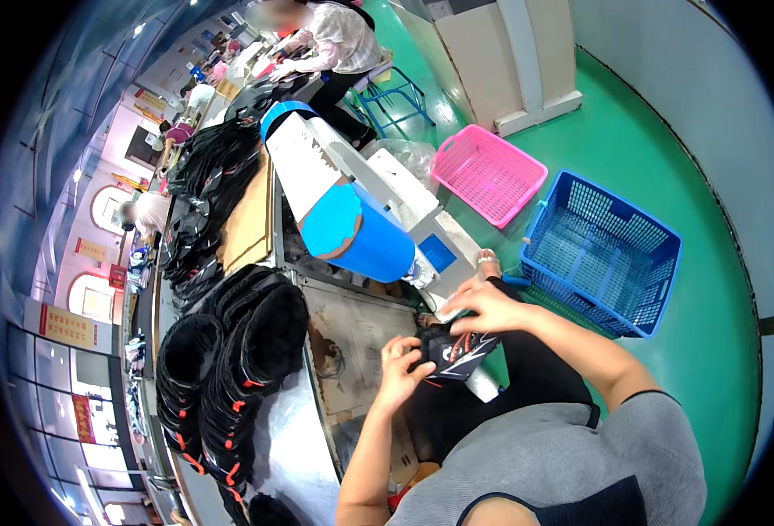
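Note:
Over my lap is a black shoe upper [459, 351] with white and red markings, held between my two hands. My left hand [400, 372] grips its left edge, thumb and fingers closed on the dark fabric. At the far side my right hand [485, 307] bends its fingers over the upper's top edge. Something small and teal shows under those fingers, too little of it to name. A blue and white machine [365, 237] stands just ahead of my hands.
Nested stacks of black, red-tabbed shoe uppers [268, 329] stand on the metal table [295, 438] at left. More black pieces [216, 167] lie farther along the bench. A pink basket [492, 175] and a blue crate [602, 254] sit on the floor at right. A co-worker [343, 44] sits beyond.

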### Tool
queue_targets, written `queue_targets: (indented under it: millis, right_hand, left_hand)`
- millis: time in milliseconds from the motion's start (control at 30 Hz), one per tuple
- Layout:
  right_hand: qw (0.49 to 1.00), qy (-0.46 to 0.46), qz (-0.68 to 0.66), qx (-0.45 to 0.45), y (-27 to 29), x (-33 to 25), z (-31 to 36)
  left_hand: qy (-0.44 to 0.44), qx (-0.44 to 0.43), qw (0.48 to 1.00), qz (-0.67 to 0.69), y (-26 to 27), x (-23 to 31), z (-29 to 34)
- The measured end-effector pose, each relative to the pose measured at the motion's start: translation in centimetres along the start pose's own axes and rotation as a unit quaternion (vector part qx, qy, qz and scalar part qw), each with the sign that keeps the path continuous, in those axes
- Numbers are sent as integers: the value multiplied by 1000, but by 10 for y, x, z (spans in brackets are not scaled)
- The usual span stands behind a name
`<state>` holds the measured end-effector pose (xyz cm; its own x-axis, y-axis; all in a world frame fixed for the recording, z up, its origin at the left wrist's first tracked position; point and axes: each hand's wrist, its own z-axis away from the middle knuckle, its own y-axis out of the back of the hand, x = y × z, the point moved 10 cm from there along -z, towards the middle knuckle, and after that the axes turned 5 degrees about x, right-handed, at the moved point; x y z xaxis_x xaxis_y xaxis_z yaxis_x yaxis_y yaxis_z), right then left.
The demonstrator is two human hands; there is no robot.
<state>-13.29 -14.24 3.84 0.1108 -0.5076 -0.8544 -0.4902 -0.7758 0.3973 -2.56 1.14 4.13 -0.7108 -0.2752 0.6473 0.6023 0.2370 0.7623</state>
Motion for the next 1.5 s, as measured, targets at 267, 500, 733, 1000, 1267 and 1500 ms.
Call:
queue_targets:
  millis: [267, 500, 733, 1000, 1267, 1500]
  right_hand:
    - [991, -66, -75, -93, -38, 37, -69]
    - [943, -221, -248, 26, -34, 78, -73]
    - [836, -282, -464, 80, -33, 101, -45]
    - [868, -264, -421, 5, -26, 82, -43]
    - [910, -100, -328, -234, -54, -2, -36]
    - [993, 27, -106, -54, -31, -43, -43]
  left_hand:
    - [316, 123, 820, 461, 21, -72, -66]
    - [308, 63, 833, 455, 7, -78, -134]
    - [329, 57, 874, 354, 5, -66, -142]
    - [213, 121, 916, 317, 25, -33, -108]
    - [391, 3, 587, 709, -37, -79, 23]
    - [217, -76, 567, 791, -1, -73, 8]
